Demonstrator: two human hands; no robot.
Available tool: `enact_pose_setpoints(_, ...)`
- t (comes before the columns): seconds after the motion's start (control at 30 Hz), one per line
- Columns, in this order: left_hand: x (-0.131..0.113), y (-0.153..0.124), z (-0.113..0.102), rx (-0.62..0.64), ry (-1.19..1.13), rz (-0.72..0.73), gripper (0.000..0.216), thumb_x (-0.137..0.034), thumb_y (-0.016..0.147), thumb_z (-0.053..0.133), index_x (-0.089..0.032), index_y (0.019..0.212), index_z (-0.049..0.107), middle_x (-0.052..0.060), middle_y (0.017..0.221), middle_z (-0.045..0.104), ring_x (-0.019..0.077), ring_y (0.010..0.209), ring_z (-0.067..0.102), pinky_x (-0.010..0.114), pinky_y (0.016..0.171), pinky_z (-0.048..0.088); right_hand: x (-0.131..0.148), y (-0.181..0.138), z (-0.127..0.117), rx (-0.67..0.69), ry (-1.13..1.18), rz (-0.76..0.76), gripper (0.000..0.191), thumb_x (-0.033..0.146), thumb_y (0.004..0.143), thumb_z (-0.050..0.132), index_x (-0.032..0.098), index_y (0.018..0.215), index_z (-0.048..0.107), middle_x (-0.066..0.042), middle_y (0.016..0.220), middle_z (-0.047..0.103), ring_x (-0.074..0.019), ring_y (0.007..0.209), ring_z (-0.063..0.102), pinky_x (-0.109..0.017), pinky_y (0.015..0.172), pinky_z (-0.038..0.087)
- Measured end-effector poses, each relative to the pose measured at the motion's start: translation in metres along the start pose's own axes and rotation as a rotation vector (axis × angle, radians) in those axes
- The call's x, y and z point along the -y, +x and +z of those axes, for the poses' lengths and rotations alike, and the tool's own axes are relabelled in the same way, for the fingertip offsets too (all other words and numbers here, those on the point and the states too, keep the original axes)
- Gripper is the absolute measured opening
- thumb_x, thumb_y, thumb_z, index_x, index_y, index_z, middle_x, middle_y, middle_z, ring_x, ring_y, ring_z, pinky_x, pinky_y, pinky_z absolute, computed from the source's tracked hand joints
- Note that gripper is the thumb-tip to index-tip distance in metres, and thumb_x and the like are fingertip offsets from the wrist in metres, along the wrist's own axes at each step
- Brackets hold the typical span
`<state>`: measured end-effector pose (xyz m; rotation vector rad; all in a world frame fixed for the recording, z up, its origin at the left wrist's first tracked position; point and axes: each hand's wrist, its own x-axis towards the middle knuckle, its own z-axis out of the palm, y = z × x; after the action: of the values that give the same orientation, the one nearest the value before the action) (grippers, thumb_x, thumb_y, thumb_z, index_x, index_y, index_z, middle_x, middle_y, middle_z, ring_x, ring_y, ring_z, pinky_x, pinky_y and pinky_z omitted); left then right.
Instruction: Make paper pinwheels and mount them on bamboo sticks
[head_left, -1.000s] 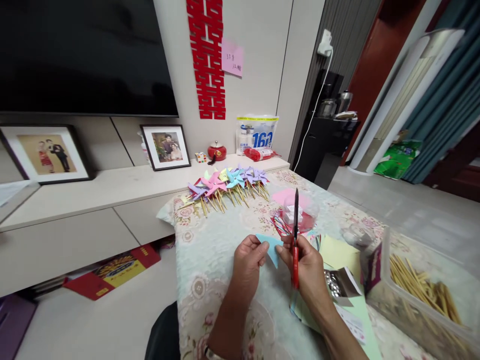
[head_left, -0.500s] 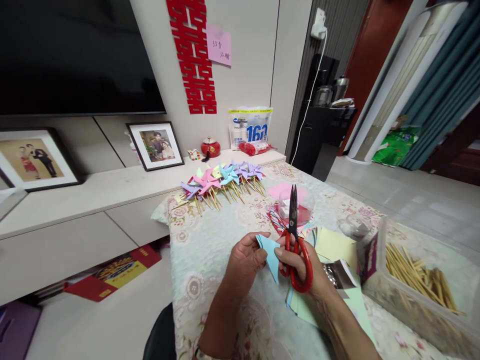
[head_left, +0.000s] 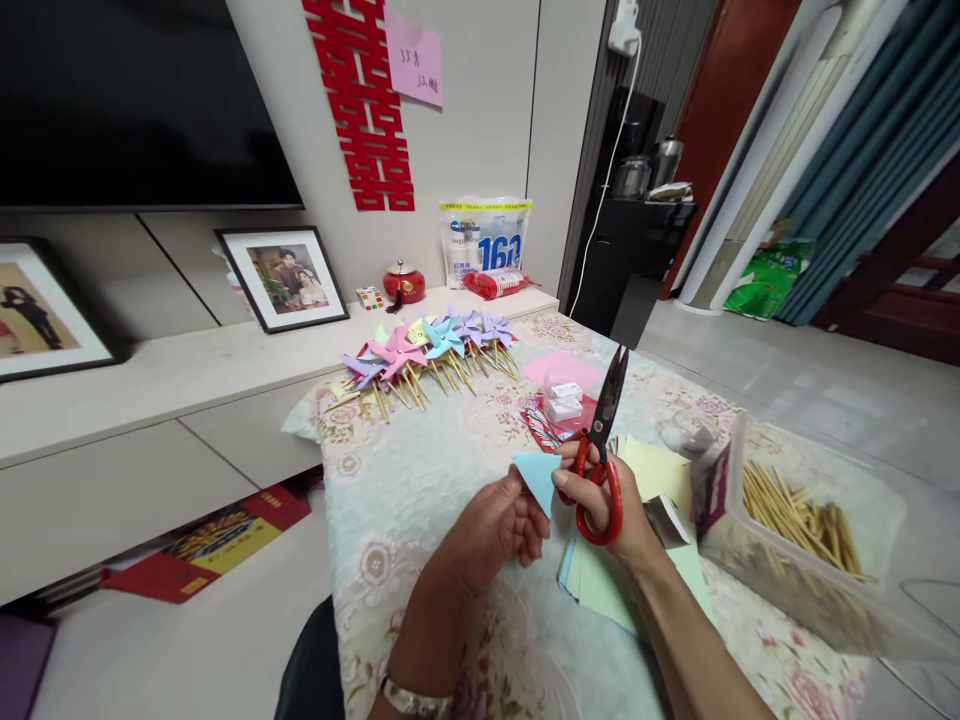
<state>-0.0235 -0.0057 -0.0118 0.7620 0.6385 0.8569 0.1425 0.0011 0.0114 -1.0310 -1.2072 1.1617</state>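
A light blue paper triangle (head_left: 538,480), apparently folded, is held up over the table between my two hands. My left hand (head_left: 499,530) has its fingers curled, with the fingertips at the triangle's left edge. My right hand (head_left: 626,510) pinches the right side of the paper between thumb and finger. That same hand grips red-handled scissors (head_left: 600,430) whose dark blades point up, almost closed, away from the paper. Beneath my right hand lies a stack of pale green and blue paper sheets (head_left: 600,590), partly covered by my forearm.
Several finished paper pinwheels (head_left: 401,352) on sticks lie at the table's far side. On the right stands a clear plastic box (head_left: 787,590) of wooden sticks (head_left: 795,515). A pink sheet (head_left: 559,368) and a small clear container (head_left: 564,400) lie beyond the scissors.
The blue paper has turned so one edge lies nearly level on top. My left fingers have curled lower beneath it. The scissors have tilted to the right, and the view has shifted slightly.
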Motion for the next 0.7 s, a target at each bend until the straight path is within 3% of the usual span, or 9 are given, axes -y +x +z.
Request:
enact_pose_setpoints(0.13,-0.005,-0.003,0.008,0.105,0.009,-0.165,0.060,-0.069,0.082,0.055,-0.015,0.062,0.069,0.008,0.053,0.060,0.0116,0.039,0.050,0.024,0.038,0.030,0.004,-0.002,-0.003,0.005,-0.088,-0.019,0.032,0.036,0.069,0.078,0.019,0.093,0.067,-0.002,0.078,0.067,-0.0177,0.068,0.062,-0.030,0.064,0.049)
enact_pose_setpoints(0.23,-0.009,-0.004,0.012,0.087,-0.072,-0.197,0.050,-0.064,0.080,0.063,-0.016,0.070,0.070,0.006,0.054,0.060,0.0110,0.037,0.050,0.022,0.036,0.029,0.006,-0.004,-0.003,0.036,-0.104,-0.027,0.028,0.033,0.070,0.077,0.020,0.093,0.067,-0.002,0.079,0.068,-0.0180,0.069,0.063,-0.031,0.066,0.050)
enact_pose_setpoints(0.33,-0.008,-0.005,0.012,0.030,-0.200,-0.142,0.035,-0.047,0.076,0.076,-0.017,0.092,0.072,0.004,0.066,0.064,0.0085,0.043,0.053,0.018,0.040,0.033,0.005,-0.005,-0.002,0.095,-0.062,-0.016,0.026,0.030,0.073,0.077,0.020,0.094,0.066,-0.002,0.079,0.070,-0.0188,0.070,0.066,-0.032,0.066,0.052)
enact_pose_setpoints(0.43,-0.007,-0.004,0.011,0.016,-0.265,-0.090,0.040,-0.030,0.072,0.084,-0.017,0.107,0.071,0.001,0.069,0.061,0.0052,0.047,0.052,0.016,0.044,0.035,0.003,-0.005,0.000,0.120,-0.029,-0.026,0.028,0.032,0.073,0.078,0.020,0.096,0.066,-0.005,0.084,0.073,-0.0218,0.076,0.070,-0.035,0.072,0.055)
enact_pose_setpoints(0.5,-0.007,-0.003,0.009,0.002,-0.282,-0.070,0.044,-0.026,0.070,0.085,-0.016,0.110,0.070,-0.001,0.067,0.058,0.0051,0.047,0.050,0.017,0.045,0.037,0.004,-0.004,0.001,0.090,-0.033,-0.033,0.031,0.034,0.073,0.080,0.019,0.096,0.066,-0.008,0.091,0.075,-0.0235,0.083,0.071,-0.038,0.080,0.055)
enact_pose_setpoints(0.6,-0.008,0.001,0.005,-0.119,-0.320,0.023,0.048,-0.025,0.065,0.088,-0.015,0.109,0.070,-0.001,0.068,0.059,0.0069,0.053,0.052,0.018,0.051,0.042,0.007,-0.006,0.004,-0.006,-0.039,-0.035,0.034,0.037,0.072,0.082,0.020,0.096,0.067,-0.007,0.094,0.075,-0.0225,0.087,0.070,-0.037,0.085,0.053)
enact_pose_setpoints(0.7,-0.008,0.006,-0.001,-0.241,-0.365,0.156,0.050,-0.024,0.059,0.091,-0.013,0.103,0.070,0.000,0.073,0.062,0.0070,0.057,0.053,0.019,0.053,0.042,0.008,-0.013,0.005,-0.062,-0.053,0.011,0.038,0.039,0.070,0.085,0.019,0.095,0.066,-0.002,0.080,0.069,-0.0178,0.073,0.065,-0.030,0.071,0.051)
